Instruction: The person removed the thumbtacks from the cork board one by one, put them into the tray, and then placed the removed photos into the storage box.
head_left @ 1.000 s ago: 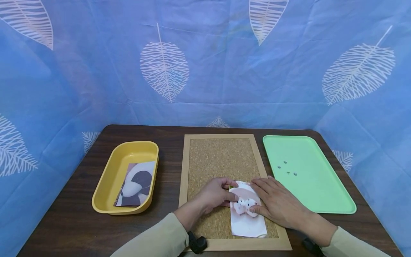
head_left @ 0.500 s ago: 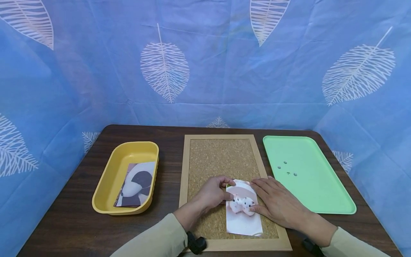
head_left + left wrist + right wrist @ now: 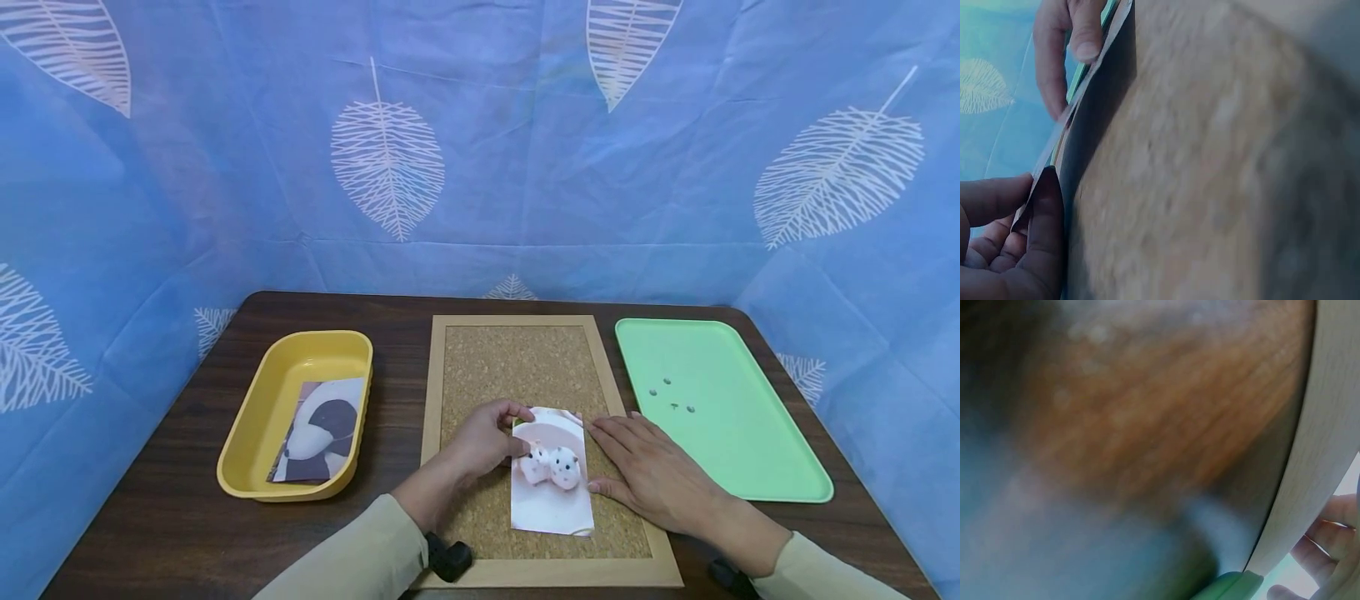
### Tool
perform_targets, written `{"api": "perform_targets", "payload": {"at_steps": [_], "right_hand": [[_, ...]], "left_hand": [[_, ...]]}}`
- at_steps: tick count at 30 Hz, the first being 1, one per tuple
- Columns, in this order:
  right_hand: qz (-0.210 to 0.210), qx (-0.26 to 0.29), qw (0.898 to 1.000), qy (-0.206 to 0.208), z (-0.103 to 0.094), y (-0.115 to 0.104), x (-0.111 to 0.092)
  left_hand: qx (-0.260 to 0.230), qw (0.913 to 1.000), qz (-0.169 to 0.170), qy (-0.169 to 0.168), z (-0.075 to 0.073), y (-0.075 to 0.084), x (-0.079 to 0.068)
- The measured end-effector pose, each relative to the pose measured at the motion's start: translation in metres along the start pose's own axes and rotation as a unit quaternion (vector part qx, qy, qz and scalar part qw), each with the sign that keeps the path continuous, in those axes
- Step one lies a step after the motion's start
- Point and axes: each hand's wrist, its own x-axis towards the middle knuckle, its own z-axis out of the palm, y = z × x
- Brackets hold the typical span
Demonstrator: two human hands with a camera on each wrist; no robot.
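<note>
A photo [image 3: 551, 500] of two white spotted figures lies over the lower part of a wood-framed cork board [image 3: 517, 358]. My left hand [image 3: 483, 442] pinches its left edge between thumb and fingers; the left wrist view shows the photo's edge [image 3: 1088, 87] held there, raised off the cork. My right hand [image 3: 652, 471] rests with fingers extended just right of the photo, over the board's right frame. In the right wrist view only some fingers of that hand [image 3: 1329, 550] show past the frame.
Left of the board, a yellow tray [image 3: 243, 417] holds another photo [image 3: 318, 429] in grey and white. To the right, a light green tray [image 3: 750, 417] carries several small thumbtacks [image 3: 667, 382]. All stand on a dark wood table [image 3: 172, 500].
The photo has moved left and slightly up the board with my left hand. My right hand has stayed in place, and the photo has slid out from under its fingers.
</note>
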Motion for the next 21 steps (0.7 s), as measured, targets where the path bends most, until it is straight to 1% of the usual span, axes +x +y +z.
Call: {"api": "perform_targets", "payload": {"at_steps": [4,11,18,21], "right_hand": [[-0.003,-0.006,1.000,-0.001,0.001,0.001,0.000],[-0.004,-0.008,1.000,-0.002,0.001,0.002,0.001],[-0.012,-0.008,1.000,0.013,0.003,0.002,0.003],[-0.014,-0.007,1.000,0.017,0.003,0.002,0.004]], "left_hand": [[-0.029,0.9996,-0.001,-0.001,-0.009,-0.003,0.002],[-0.093,0.9953,-0.019,-0.019,-0.023,-0.007,0.003],[-0.116,0.9931,-0.009,-0.015,-0.030,-0.008,0.000],[-0.117,0.9930,-0.006,-0.016,-0.034,-0.006,-0.001]]}}
